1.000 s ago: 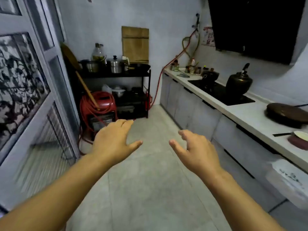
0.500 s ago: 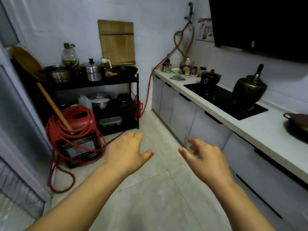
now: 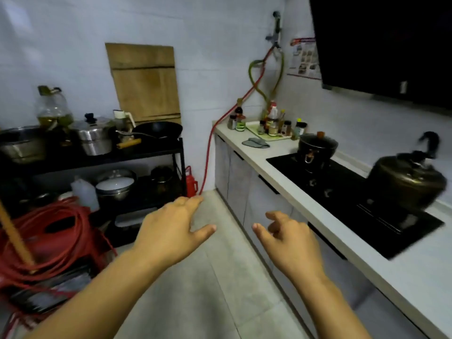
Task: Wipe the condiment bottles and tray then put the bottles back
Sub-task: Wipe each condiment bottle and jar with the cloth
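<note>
Several condiment bottles (image 3: 272,119) stand on a pale green tray (image 3: 254,130) at the far end of the white counter, in the corner. A few more bottles (image 3: 237,121) stand on the counter just left of the tray. A grey cloth (image 3: 255,143) lies on the counter in front of the tray. My left hand (image 3: 171,228) and my right hand (image 3: 286,241) are stretched out over the floor, far from the tray, fingers relaxed and holding nothing.
A black pot (image 3: 316,146) and a dark kettle (image 3: 408,179) sit on the black cooktop (image 3: 342,192) along the counter on the right. A black shelf rack (image 3: 102,157) with pots and a wok stands at the left. Red hose coils (image 3: 49,236) lie on the floor.
The view has moved forward down the kitchen and turned right; the tray corner and the rack now appear closer. Both hands stay held out, holding nothing.
</note>
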`<state>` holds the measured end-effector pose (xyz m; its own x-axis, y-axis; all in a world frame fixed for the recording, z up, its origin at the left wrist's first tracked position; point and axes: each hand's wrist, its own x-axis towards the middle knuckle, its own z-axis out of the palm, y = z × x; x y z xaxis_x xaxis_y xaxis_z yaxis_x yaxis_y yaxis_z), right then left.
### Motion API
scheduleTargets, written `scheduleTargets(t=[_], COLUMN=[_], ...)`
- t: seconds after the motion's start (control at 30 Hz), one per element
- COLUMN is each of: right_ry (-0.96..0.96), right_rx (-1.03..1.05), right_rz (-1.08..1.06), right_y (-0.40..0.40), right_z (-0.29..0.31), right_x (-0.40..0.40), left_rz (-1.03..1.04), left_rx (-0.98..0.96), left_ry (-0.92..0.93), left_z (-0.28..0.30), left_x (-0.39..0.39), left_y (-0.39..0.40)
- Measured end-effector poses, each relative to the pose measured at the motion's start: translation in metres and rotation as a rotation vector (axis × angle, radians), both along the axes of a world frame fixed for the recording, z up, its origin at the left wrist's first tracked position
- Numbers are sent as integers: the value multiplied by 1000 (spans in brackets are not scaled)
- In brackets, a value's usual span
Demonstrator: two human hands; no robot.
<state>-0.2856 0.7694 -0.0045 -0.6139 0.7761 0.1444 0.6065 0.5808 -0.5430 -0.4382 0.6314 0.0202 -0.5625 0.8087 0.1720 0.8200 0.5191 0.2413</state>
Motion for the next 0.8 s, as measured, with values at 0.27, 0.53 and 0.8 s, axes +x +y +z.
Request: scheduleTargets(t=[0.27, 0.53, 0.8], right_ry=[21, 36, 43], right_rx=[-42, -68, -60], right_rz=[145, 56, -168], right_y=[102, 244, 436], right_z=[-21, -6, -46], right_x=[-229, -403, -468], left_rz=[221, 85, -118], left_rx=[38, -9, -108], left_ry=[-53, -72, -133], left_z=[-24, -11, -50], left_x=[-206, -388, -480], left_y=[75, 250, 473])
